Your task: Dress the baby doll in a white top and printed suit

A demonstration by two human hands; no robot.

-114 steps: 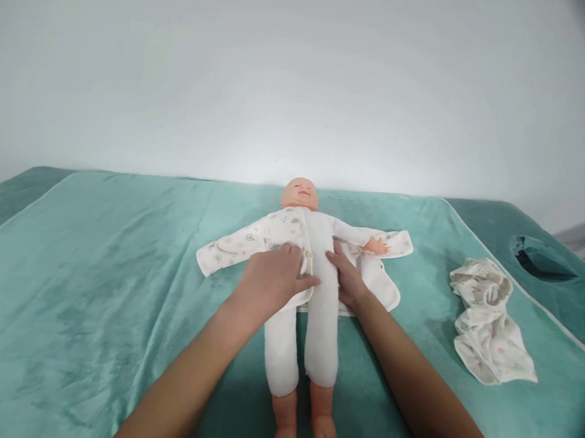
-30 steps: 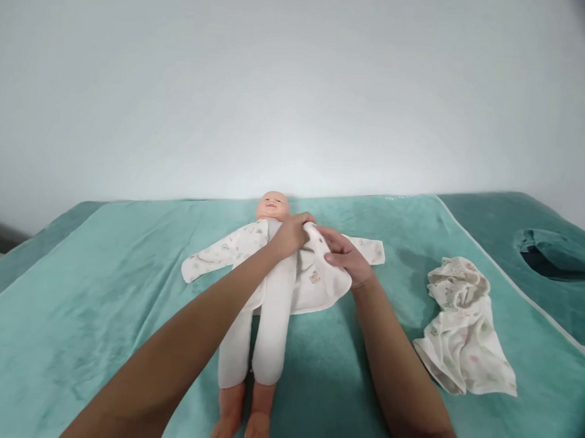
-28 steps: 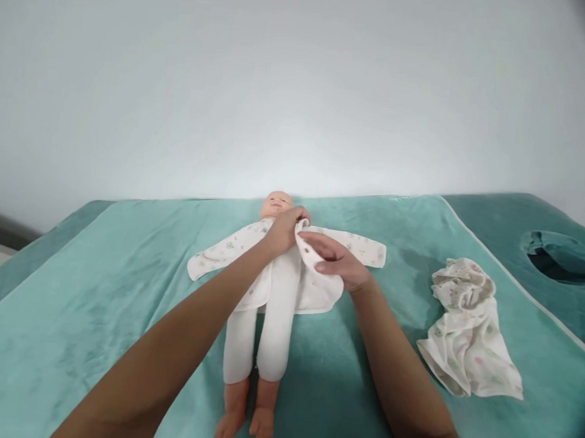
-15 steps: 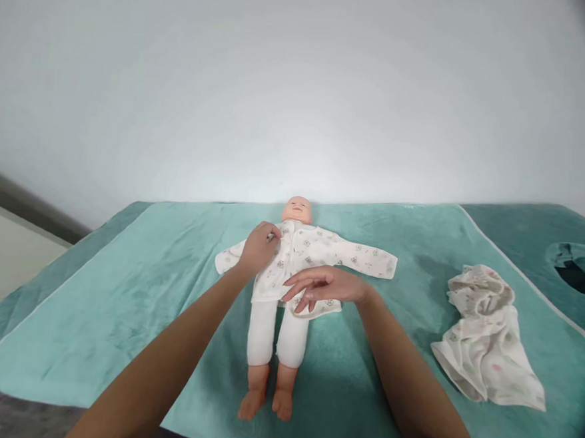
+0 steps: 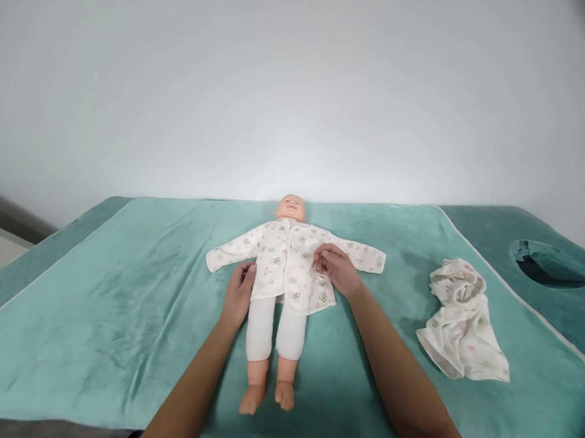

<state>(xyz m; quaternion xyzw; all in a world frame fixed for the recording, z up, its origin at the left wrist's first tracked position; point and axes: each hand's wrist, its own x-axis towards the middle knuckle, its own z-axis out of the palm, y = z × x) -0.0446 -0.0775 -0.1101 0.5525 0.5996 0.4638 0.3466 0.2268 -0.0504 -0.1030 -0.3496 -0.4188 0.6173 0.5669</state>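
Observation:
A baby doll (image 5: 290, 207) lies on its back, feet toward me, in a white long-sleeved baby shirt (image 5: 272, 261) with small printed figures and white trousers (image 5: 259, 330). The shirt's front edges meet at the neck and part slightly near the hem. At the shirt's left side edge, below the sleeve, my left hand (image 5: 238, 296) has its fingers curled against the cloth. My right hand (image 5: 338, 269) is closed with bent fingers on the shirt's right side, below the other sleeve. Its fingertips are partly hidden.
A crumpled white printed garment (image 5: 468, 325) lies to the right on the light green cover (image 5: 115, 313). Farther right, the darker green padding has an oval opening (image 5: 549, 267). A pale wall (image 5: 302, 86) stands behind the table.
My left hand has come down from the shirt's chest to its side edge. My right hand has moved up and right from the hem and closed its fingers. The shirt front lies flatter.

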